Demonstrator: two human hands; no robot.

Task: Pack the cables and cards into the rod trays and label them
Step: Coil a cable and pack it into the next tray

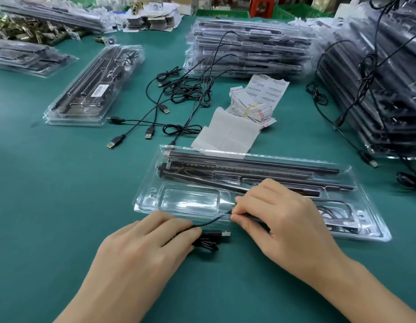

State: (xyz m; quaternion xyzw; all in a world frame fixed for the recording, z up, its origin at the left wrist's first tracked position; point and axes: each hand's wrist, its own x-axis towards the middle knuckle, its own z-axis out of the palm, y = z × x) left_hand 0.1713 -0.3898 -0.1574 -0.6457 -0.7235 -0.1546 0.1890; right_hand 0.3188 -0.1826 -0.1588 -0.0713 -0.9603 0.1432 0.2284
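Two hands: left hand [141,245] grips the coiled cable [208,238] on the mat, at the near edge of the open tray [188,199]; right hand [279,220] pinches its loose strand.
Open tray: rods seated, wide pocket bare, no label visible.
Done: labelled tray [86,89] lies aside, far left.
Left to do, by my judgement: loose cables [179,94], banded cards [251,108], stacked trays [249,47].

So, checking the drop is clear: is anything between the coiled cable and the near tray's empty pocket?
Nothing visible does. The coiled cable, gripped by the left hand, lies just outside the tray's front rim; the pocket beyond looks bare. The right hand pinches its lead.
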